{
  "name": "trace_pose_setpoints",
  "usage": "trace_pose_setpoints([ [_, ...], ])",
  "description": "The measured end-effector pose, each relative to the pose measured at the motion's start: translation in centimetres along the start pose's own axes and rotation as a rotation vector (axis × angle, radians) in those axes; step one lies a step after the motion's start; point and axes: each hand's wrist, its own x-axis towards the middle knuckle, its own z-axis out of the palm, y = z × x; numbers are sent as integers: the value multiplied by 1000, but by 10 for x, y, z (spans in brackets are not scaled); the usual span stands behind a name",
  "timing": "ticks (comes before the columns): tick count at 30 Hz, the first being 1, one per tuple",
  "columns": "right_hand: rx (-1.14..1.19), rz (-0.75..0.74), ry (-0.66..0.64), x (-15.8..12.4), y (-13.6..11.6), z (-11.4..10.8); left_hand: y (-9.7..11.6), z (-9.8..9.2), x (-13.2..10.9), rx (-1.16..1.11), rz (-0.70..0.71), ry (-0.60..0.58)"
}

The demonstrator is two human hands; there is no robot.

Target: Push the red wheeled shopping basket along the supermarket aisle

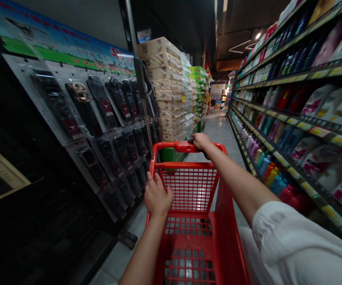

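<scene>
A red plastic shopping basket (pixel 188 241) with grid-like walls stands right in front of me, showing nothing inside. My left hand (pixel 158 196) is closed over its left rim, thumb on the inner side and fingers on the edge. At the far end, my right hand (pixel 202 142) is wrapped round a dark grip by the top red bar (pixel 175 147). A metal pole (pixel 145 118) with a black loop handle (pixel 143 79) rises by the basket's far left corner; whether it is joined to the basket I cannot tell.
Packaged belts (pixel 102 103) hang on a display at the left. Beyond it rise stacked cartons (pixel 166 91) and green packs (pixel 199 87). Shelves of bottles (pixel 316 103) line the right side. Between them a grey tiled aisle (pixel 218 126) runs ahead.
</scene>
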Motion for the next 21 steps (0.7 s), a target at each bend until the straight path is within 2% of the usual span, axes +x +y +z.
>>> trace_pose_setpoints([
  [4, -7, -105, -5, 2, -33, 3, 0, 4, 0, -11, -9, -4],
  [7, -66, -311, 47, -8, -53, 11, -1, 7, -1, -3, 14, 12],
  [10, -158, -503, 158, -23, -58, 24, -2, 8, -1, 12, 33, 10],
  [13, -238, -617, 206, -38, -44, 36, -3, 5, -1, 26, 39, -14],
  [16, -285, -702, 221, -48, -16, 41, -3, 1, 0, 26, 31, -28],
  [21, -340, -686, 192, -62, 30, 30, -1, -3, 1, 23, 21, -46],
])
